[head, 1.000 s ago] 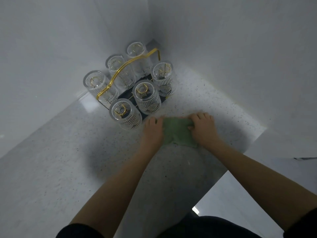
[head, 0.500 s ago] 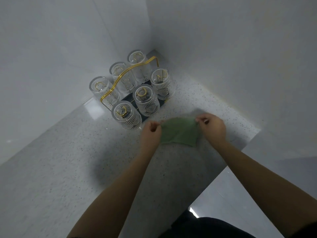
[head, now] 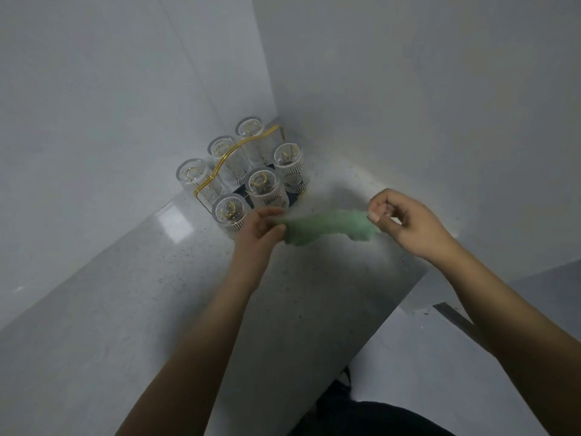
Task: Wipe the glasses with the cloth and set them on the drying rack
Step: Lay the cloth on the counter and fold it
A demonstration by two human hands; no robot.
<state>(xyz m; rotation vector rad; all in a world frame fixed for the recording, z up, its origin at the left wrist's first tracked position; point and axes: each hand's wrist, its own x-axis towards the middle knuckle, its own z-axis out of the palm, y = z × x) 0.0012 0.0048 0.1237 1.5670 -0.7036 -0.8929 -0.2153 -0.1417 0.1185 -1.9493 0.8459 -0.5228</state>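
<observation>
Pinching the green cloth (head: pixel 327 226) taut between them, left hand (head: pixel 259 229) and right hand (head: pixel 405 220) ready it; next, picking a glass (head: pixel 263 187) from the drying rack (head: pixel 239 152).

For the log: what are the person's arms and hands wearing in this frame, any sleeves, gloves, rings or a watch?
Both forearms are bare up to the frame's lower edge. The left hand and right hand have no gloves, and no ring, watch or wristband shows. Dark clothing appears at the bottom, between the arms.
</observation>
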